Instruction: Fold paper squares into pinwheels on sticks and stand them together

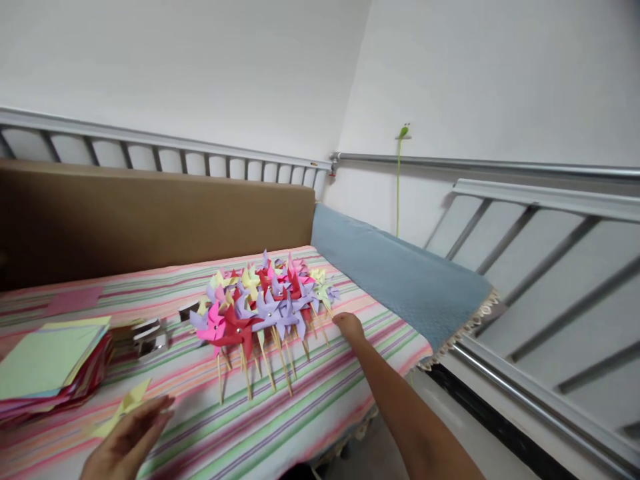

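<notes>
Pinwheels (265, 300) lie bunched on the striped cloth (300, 413), with their sticks pointing near. Our right hand (349, 327) is at their right edge, its fingers hidden, so we cannot tell whether it grips anything. Our left hand (127, 440), cut off near-left, is spread open and holds nothing, just beside a yellow folded paper (125, 403). We cannot make out the shiny object (150, 335) farther left.

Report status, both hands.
Right hand at right end of pinwheels, grip unclear. Left hand open, touching yellow folded paper. Paper stack beside it, nothing blocking.
</notes>
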The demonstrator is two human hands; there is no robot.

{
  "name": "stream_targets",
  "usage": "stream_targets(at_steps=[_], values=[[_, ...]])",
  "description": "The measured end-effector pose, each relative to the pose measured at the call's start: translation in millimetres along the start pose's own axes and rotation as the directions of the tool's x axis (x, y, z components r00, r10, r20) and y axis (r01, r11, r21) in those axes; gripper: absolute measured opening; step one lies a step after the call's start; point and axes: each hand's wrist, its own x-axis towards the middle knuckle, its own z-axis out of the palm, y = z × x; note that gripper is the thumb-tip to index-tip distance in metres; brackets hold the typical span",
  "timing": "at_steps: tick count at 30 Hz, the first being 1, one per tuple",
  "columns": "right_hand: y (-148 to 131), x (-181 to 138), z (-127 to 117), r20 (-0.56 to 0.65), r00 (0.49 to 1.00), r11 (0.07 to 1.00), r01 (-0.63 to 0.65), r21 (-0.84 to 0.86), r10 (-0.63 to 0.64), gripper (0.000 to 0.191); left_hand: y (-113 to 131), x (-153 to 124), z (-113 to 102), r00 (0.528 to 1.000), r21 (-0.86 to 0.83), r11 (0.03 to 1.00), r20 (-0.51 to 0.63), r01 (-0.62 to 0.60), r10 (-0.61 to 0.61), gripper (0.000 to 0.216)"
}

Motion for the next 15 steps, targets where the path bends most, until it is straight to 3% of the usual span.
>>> stream_targets(at_steps=[3, 5, 8, 10, 12, 15], values=[[-1.4, -11.8, -5.6, -0.032, 0.998, 0.998, 0.061, -0.035, -0.062, 0.02, 22.8, 9.4, -17.1, 0.985, -0.034, 0.997, -0.162, -0.064, 0.057, 0.045], [1.2, -26.0, -10.5, -0.069, 0.991, 0.992, 0.111, -0.051, -0.115, 0.022, 35.1, 17.9, -33.6, 0.944, -0.178, 0.972, -0.316, -0.156, 0.093, 0.043], [-1.7, -48.8, -7.6, -0.111, 0.973, 0.979, 0.199, -0.05, -0.204, 0.032, 41.9, 31.3, -62.4, 0.868, -0.429, 0.835, -0.484, -0.345, 0.11, 0.041], [-18.8, -71.3, 6.7, -0.177, 0.917, 0.928, 0.371, 0.047, -0.357, 0.034, 38.7, 36.7, -80.2, 0.809, -0.503, 0.742, -0.582, -0.443, 0.089, 0.036], [-51.8, -104.6, 30.3, -0.077, 0.856, 0.834, 0.515, 0.2, -0.51, 0.033, 33.0, 37.9, -94.4, 0.771, -0.548, 0.684, -0.635, -0.482, 0.035, 0.031], [-119.4, -163.7, 75.3, 0.148, 0.701, 0.694, 0.612, 0.379, -0.698, 0.025, 27.0, 34.7, -109.7, 0.765, -0.613, 0.624, -0.643, -0.486, -0.036, 0.027]])
